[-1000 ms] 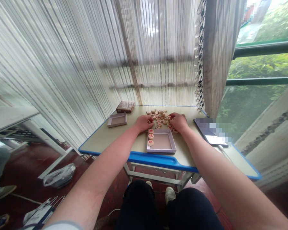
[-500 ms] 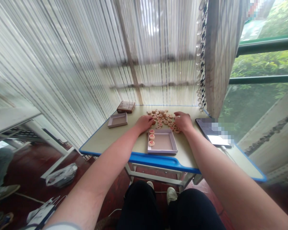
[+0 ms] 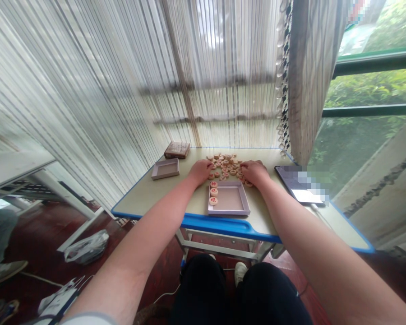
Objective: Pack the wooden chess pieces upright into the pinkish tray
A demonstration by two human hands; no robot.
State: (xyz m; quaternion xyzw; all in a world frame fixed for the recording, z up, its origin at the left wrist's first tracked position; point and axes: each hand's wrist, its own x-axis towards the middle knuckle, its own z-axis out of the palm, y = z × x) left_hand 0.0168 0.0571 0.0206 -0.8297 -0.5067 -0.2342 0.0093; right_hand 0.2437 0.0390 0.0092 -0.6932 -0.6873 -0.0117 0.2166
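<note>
Round wooden Chinese chess pieces (image 3: 225,169) lie in a loose heap on the desk, some stacked at the back. My left hand (image 3: 200,172) is at the heap's left edge, its fingers curled in against the outer pieces. Across from it my right hand (image 3: 255,171) has its fingertips drawn together among the pieces on the right side. Whatever either hand pinches is hidden by the fingers. Between my forearms stands a shallow open box tray (image 3: 229,212), with three red-marked pieces (image 3: 214,192) in a column along its left wall.
A second shallow tray (image 3: 165,169) sits at the back left, in front of a brown box (image 3: 177,150). On the right lies a tablet-like device (image 3: 292,180) with a white cable (image 3: 320,214). The desk (image 3: 145,198) has a blue edge; a string curtain (image 3: 219,122) hangs behind it.
My right hand has shifted slightly left, deeper into the heap. My left hand has moved a little left and away from me. The three pieces in the tray are unchanged.
</note>
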